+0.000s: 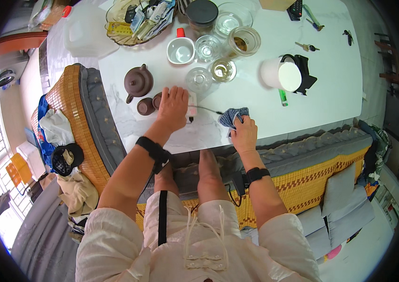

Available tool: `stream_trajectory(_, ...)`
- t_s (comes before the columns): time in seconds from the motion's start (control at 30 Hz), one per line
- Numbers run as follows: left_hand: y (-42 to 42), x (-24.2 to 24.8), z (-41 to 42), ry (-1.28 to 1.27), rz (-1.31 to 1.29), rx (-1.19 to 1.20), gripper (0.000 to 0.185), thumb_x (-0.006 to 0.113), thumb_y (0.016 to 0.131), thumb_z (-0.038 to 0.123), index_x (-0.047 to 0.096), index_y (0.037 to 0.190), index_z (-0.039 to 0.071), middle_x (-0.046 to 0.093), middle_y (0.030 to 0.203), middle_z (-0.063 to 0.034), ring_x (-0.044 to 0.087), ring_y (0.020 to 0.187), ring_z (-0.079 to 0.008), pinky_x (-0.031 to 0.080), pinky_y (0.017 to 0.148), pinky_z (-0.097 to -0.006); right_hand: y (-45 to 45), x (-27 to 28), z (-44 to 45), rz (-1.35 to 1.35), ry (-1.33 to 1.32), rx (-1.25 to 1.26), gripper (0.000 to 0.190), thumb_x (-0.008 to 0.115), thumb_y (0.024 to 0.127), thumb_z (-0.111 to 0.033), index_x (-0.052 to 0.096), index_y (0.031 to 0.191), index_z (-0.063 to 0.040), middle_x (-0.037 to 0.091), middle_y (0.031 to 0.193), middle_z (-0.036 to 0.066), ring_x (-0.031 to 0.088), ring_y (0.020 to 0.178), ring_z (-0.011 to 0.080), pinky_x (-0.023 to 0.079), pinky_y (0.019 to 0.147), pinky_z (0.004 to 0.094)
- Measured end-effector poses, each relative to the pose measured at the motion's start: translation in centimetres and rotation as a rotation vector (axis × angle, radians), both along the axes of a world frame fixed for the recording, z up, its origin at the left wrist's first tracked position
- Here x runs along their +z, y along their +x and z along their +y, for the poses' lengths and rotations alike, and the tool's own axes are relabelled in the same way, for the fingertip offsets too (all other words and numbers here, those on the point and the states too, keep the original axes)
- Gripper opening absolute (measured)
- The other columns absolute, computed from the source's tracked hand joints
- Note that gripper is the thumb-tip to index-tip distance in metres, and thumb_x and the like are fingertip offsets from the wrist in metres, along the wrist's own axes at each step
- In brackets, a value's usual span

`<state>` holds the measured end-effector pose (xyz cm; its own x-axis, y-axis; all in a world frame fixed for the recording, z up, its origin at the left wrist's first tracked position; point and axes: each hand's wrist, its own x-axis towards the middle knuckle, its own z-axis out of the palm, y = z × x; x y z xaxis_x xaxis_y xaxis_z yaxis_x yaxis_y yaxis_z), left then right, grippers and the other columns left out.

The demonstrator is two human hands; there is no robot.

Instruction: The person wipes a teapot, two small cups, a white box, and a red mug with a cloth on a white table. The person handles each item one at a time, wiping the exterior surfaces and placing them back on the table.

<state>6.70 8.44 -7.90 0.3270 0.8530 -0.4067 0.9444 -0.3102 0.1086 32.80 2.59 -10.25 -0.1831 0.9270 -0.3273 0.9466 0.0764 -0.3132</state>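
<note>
My left hand (173, 110) reaches over the table, fingers close together and pointing away from me. Partly behind it is a brown clay cup (156, 101), while a white box-like electrical piece (193, 99) shows at its other side. What lies under the palm is hidden. A second brown cup (145, 106) and a brown clay teapot (138, 81) stand to its left. My right hand (245, 133) grips a bunched blue cloth (233, 117) near the table's front edge. A thin dark cable (204, 108) runs from the white piece towards the cloth.
Beyond my hands on the white table (249, 95) stand a clear glass cup (198, 79), a glass of pale liquid (223, 70), a white mug (180, 50) and an open jar (244, 41). A white cylindrical container (281, 74) stands right. A padded bench (308, 151) borders the front edge.
</note>
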Motion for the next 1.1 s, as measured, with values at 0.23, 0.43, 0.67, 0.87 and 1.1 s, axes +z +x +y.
stream_trajectory(0.23, 1.4, 4.4, -7.0, -0.336, -0.53, 0.275, 0.08, 0.074, 0.058, 0.021, 0.039, 0.126, -0.002, 0.048, 0.118, -0.0205, 0.045, 0.116, -0.0375, 0.04, 0.098, -0.0418, 2.8, -1.0, -0.8, 0.131, -0.032, -0.532, 0.034, 0.064, 0.073, -0.008, 0.062, 0.108, -0.006, 0.058, 0.099, 0.01, 0.058, 0.087, 0.0268, 0.05, 0.073, 0.0393)
stream_trajectory(0.43, 0.2, 10.6, -10.1, -0.655, -0.866, 0.357, 0.098, 0.083, 0.055, 0.032, 0.036, 0.133, -0.003, 0.047, 0.123, -0.0217, 0.047, 0.117, -0.0363, 0.039, 0.1, -0.0406, -2.3, 10.3, -4.6, 1.223, -0.752, -1.0, 0.039, 0.054, 0.078, -0.005, 0.057, 0.117, 0.0, 0.064, 0.091, 0.003, 0.061, 0.076, 0.0122, 0.05, 0.068, 0.0266)
stream_trajectory(0.67, -3.1, 21.6, -11.4, -0.367, -0.834, -0.03, 0.091, 0.078, 0.06, 0.014, 0.034, 0.138, 0.001, 0.041, 0.133, -0.0191, 0.042, 0.125, -0.0347, 0.036, 0.104, -0.0392, -10.3, 21.3, -9.1, 1.389, -0.682, -0.834, 0.049, 0.061, 0.089, -0.015, 0.045, 0.132, 0.001, 0.058, 0.119, 0.009, 0.057, 0.103, 0.0164, 0.046, 0.09, 0.0299)
stream_trajectory(0.87, -5.7, 28.5, -14.4, -0.526, -1.475, 0.397, 0.086, 0.07, 0.077, 0.007, 0.018, 0.146, 0.002, 0.041, 0.14, -0.0145, 0.043, 0.126, -0.0231, 0.036, 0.104, -0.0341, -15.5, 28.3, -11.6, 1.644, -0.148, -0.904, 0.039, 0.06, 0.09, -0.014, 0.051, 0.124, 0.001, 0.062, 0.112, 0.01, 0.062, 0.099, 0.0172, 0.051, 0.085, 0.0312)
stream_trajectory(1.1, -8.7, 35.8, -15.6, -1.173, -1.976, 0.859, 0.059, 0.06, 0.093, 0.02, 0.031, 0.142, 0.003, 0.053, 0.129, -0.0076, 0.054, 0.116, -0.0168, 0.045, 0.095, -0.03, -18.2, 38.3, -13.2, 1.751, -0.093, -0.755, 0.04, 0.063, 0.089, -0.008, 0.049, 0.126, 0.002, 0.061, 0.114, 0.009, 0.059, 0.101, 0.0159, 0.047, 0.091, 0.0293)
